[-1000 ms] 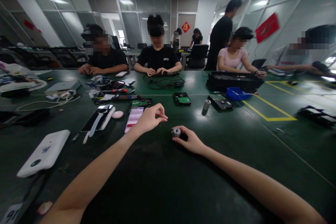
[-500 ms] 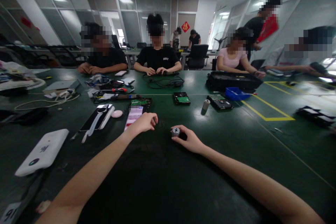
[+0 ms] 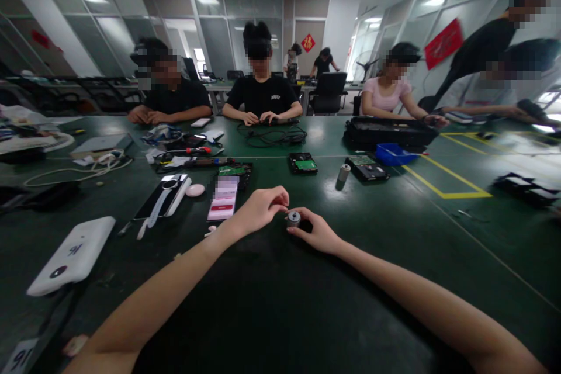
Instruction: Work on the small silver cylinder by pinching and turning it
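Note:
A small silver cylinder [image 3: 294, 219], like a little motor, stands upright on the dark green table [image 3: 272, 304]. My right hand [image 3: 318, 234] is curled around its right side and steadies it. My left hand [image 3: 258, 210] has its fingers pinched together right beside the cylinder's top left. Whether a tiny part sits in that pinch is too small to see. A pink-and-white card [image 3: 223, 201] lies just left of my left hand.
A white device marked 16 [image 3: 72, 254] lies at the left. Further back are a phone and strap [image 3: 166, 193], hard drives [image 3: 302, 163], a second metal cylinder [image 3: 343, 173], a blue bin [image 3: 391, 155] and cables [image 3: 272, 137]. Several people sit across the table.
My left hand dropped to the table by the pink card, then came right to the cylinder's top, fingers pinched. My right hand stayed on the cylinder. A standing person walked right.

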Demonstrator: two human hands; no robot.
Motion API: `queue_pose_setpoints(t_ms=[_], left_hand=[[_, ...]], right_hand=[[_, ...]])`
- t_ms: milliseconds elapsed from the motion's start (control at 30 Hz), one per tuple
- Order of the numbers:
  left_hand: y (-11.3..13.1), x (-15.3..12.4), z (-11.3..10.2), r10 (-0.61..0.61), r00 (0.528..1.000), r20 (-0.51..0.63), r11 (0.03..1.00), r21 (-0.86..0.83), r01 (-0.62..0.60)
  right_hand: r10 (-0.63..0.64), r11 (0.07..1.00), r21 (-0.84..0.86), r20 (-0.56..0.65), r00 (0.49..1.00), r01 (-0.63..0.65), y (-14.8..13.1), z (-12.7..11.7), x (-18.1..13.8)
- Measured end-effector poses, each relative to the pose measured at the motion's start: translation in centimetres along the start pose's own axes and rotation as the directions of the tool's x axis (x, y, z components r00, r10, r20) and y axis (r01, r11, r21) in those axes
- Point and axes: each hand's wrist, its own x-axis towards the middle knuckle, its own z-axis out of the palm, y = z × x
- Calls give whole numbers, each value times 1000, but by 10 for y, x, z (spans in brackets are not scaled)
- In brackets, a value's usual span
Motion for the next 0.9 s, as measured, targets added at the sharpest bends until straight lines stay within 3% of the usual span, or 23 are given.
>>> queue_pose_setpoints(t_ms=[167,900], left_hand=[[16,0,13,136,988,72,991,-17,-135],[10,-1,22,138,988,64,989,-59,-134]], right_hand=[[-28,999,-25,-10,1000,28,2,1,0],[-59,997,-56,-21,998,58,8,2,1]])
